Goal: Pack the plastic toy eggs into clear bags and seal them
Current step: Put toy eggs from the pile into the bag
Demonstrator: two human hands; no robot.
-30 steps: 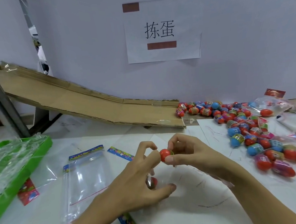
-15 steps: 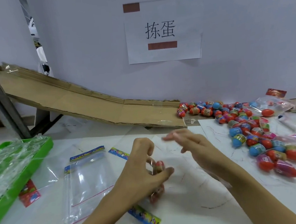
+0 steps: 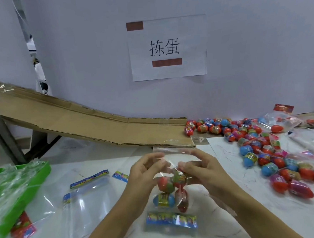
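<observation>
Both hands are pinching the open top edge of one clear bag (image 3: 173, 195). The left hand (image 3: 143, 172) is gripping the film with thumb and curled fingers on its side, and the right hand (image 3: 200, 168) is doing the same opposite, so the mouth is being held taut between them. This looks like the set-up for pressing the strip closed. The fingertips are motion-blurred, so whether the seal is already started is hard to say.

The bag is hanging from that grip with its weight pulling downward, which is keeping the contents settled at the bottom and away from the closure. Four toy eggs are showing inside: a red-green egg (image 3: 165, 183) and a labelled egg (image 3: 180, 178) above, a blue egg (image 3: 163, 201) and a dark red egg (image 3: 182, 199) below. The printed header card (image 3: 171, 220) is lying at the bag's near end, close to the table (image 3: 103, 159).

Outward on the person's left, empty flat bags (image 3: 89, 199) are lying near, ready for later loads. A green tray (image 3: 21, 191) with loose film is sitting farther left. On the right, a heap of loose eggs (image 3: 262, 148) is spreading within reach, fed from the foot of a cardboard ramp (image 3: 89, 121). A paper sign (image 3: 168, 47) is hanging on the wall behind.
</observation>
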